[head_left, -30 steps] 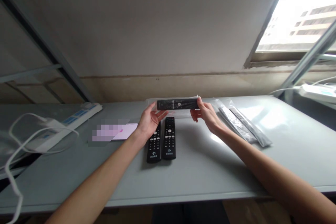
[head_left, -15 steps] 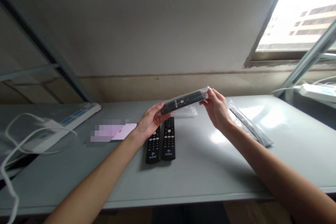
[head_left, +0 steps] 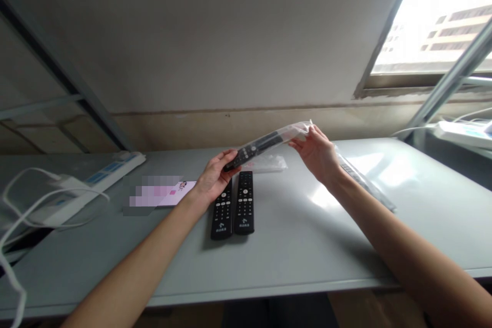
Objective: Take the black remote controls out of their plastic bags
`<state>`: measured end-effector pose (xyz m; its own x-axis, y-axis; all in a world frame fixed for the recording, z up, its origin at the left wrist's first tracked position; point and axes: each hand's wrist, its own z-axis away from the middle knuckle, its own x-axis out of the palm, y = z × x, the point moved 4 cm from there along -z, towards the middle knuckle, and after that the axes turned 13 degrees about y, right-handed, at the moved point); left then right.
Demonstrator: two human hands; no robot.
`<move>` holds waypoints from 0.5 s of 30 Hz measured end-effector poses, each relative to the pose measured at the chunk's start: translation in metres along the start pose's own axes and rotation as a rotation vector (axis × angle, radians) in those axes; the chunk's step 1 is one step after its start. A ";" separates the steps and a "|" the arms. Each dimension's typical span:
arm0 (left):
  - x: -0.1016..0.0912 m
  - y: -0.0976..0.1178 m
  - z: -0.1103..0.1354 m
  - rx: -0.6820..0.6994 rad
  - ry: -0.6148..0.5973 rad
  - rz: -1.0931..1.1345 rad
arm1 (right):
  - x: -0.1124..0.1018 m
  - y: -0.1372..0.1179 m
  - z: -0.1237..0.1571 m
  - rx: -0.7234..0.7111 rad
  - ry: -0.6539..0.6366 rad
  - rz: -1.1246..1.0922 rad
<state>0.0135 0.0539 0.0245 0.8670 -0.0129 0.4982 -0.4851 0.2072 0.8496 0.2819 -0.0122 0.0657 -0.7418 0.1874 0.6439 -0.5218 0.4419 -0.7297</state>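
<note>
My left hand is closed around the near end of a black remote control, held tilted above the table. A clear plastic bag still covers the remote's far part. My right hand pinches the bag's far end, where the plastic is bunched and stretched past the remote. Under my left hand two more black remotes, a left one and a right one, lie side by side with buttons up; the left one's top is hidden by the hand.
A loose clear bag lies behind the two remotes. Another bagged remote rests by my right forearm. To the left are a pink flat item, partly blurred out, and a white power strip with white cables.
The bag has slid along the remote toward my right hand, leaving a longer stretch of plastic beyond its far end. My left hand has shifted slightly left with the remote.
</note>
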 end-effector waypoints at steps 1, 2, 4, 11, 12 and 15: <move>0.000 0.000 0.000 -0.013 0.016 0.008 | 0.001 -0.002 0.000 -0.010 0.009 0.017; 0.000 -0.001 0.000 -0.027 0.032 0.017 | 0.001 -0.003 0.000 -0.024 0.026 0.032; 0.000 -0.001 0.000 -0.058 0.058 0.034 | -0.004 -0.005 -0.004 -0.062 0.075 0.051; 0.003 0.010 0.005 0.046 0.147 0.172 | -0.072 0.001 -0.038 -0.213 0.523 -0.001; 0.005 0.012 0.007 0.058 0.121 0.195 | -0.079 0.007 -0.041 -0.178 0.556 0.006; 0.011 0.016 0.013 0.062 0.013 0.204 | -0.081 0.030 -0.037 -0.036 0.543 0.039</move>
<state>0.0139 0.0443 0.0458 0.7512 0.0356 0.6591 -0.6566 0.1432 0.7406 0.3413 0.0185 0.0002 -0.4308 0.6266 0.6495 -0.4761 0.4536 -0.7534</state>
